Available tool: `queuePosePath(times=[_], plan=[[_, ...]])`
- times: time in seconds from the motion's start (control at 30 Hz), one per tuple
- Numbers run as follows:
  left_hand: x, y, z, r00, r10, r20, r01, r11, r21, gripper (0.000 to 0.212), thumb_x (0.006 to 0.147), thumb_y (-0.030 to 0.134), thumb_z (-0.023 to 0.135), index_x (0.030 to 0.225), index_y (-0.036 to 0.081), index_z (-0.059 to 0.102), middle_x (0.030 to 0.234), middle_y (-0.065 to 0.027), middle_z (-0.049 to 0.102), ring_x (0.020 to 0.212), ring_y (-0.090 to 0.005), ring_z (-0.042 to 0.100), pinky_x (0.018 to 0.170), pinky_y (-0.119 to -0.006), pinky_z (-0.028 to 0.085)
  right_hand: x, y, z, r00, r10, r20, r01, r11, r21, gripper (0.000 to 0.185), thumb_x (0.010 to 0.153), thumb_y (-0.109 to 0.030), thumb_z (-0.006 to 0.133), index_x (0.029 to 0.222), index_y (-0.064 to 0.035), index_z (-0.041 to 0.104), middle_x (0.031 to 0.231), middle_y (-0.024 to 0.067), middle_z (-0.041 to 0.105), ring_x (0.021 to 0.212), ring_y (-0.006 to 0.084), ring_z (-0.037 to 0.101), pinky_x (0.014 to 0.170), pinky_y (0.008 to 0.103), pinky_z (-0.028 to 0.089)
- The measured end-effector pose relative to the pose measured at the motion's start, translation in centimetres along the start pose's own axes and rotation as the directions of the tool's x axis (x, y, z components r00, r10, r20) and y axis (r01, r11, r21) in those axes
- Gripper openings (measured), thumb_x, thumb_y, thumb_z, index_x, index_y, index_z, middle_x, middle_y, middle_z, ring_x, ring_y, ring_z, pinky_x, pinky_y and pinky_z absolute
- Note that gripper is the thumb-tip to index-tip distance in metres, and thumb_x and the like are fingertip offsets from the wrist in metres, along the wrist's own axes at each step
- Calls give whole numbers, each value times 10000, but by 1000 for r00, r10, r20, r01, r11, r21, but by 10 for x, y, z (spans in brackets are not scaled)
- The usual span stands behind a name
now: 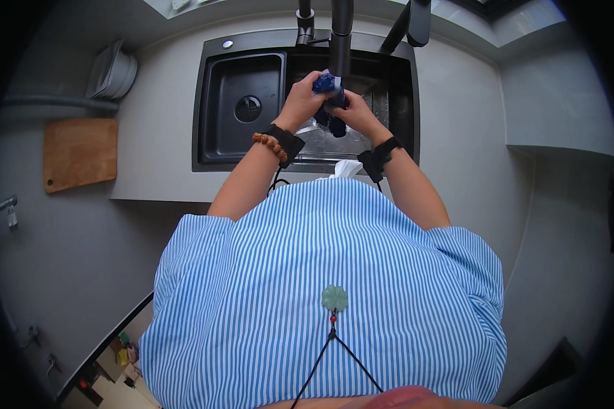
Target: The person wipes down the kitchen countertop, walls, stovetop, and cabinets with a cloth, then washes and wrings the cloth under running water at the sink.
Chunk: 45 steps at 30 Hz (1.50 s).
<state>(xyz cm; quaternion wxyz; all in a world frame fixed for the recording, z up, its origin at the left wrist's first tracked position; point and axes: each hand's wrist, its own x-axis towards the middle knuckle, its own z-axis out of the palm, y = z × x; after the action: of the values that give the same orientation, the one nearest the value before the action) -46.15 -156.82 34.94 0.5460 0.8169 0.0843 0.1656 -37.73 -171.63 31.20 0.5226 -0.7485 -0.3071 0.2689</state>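
Note:
A wet dark blue cloth (336, 125) is bunched between my two hands, under the dark tap spout (341, 56) and over the right basin of a black double sink (309, 167). My left hand (305, 99) grips the cloth's upper part, where a whitish patch shows at its edge. Lower down, my right hand (358, 112) holds its right side, and the rest of the cloth hangs below my fingers. Water and glints of light show on the basin floor. The tap's outlet and some of my fingertips are hidden.
The left basin has a black drain (248, 109). A second dark fixture (418, 23) rises behind the sink on the right. Further left are a wooden cutting board (80, 153) and white stacked dishes (117, 74). A white tissue (347, 168) lies at the sink's front edge.

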Motion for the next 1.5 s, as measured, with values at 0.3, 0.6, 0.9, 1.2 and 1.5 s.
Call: queuePosePath(times=[0.3, 0.6, 0.9, 1.2, 1.5], plan=[[6, -28, 9, 998, -41, -50, 15, 897, -442, 297, 849, 101, 684, 1106, 24, 557, 956, -39, 610, 867, -97, 570, 789, -249, 479, -6, 39, -8, 983, 184, 24, -183, 936, 300, 391, 803, -116, 704, 1165, -45, 576, 1016, 63, 638, 936, 170, 604, 842, 297, 480], [-2, -37, 8, 989, -141, 48, 139, 989, 39, 595, 776, 330, 787, 1140, 18, 434, 1002, -135, 600, 921, -193, 606, 833, -311, 496, -3, 18, 3, 944, 330, -17, -282, 831, 479, 335, 862, -189, 651, 1143, -21, 586, 947, 73, 636, 815, 143, 610, 717, 264, 509], [-1, -50, 6, 975, -221, -21, 221, 974, 43, 447, 822, 149, 703, 1181, 17, 471, 1037, -207, 649, 990, -343, 644, 854, -388, 499, 18, 14, -20, 976, 218, -3, -208, 929, -306, 383, 869, -263, 622, 1102, 39, 598, 978, 165, 675, 894, 265, 660, 802, 348, 508], [-14, -50, 2, 958, -270, 94, 251, 952, 176, 340, 827, 86, 669, 1127, 28, 518, 1004, -237, 651, 965, -403, 626, 806, -414, 498, 105, -45, -63, 946, -166, 279, 297, 792, -534, 213, 874, -91, 517, 1051, -14, 607, 972, 148, 652, 880, 249, 624, 795, 350, 482], [-15, -53, 7, 959, -239, 149, 222, 967, 121, 353, 830, 81, 664, 1142, 24, 508, 996, -244, 651, 958, -407, 628, 811, -410, 498, 148, -23, -74, 955, -227, 191, 297, 747, -594, 218, 970, -168, 516, 1029, 11, 625, 967, 130, 670, 953, 200, 626, 853, 330, 482]])
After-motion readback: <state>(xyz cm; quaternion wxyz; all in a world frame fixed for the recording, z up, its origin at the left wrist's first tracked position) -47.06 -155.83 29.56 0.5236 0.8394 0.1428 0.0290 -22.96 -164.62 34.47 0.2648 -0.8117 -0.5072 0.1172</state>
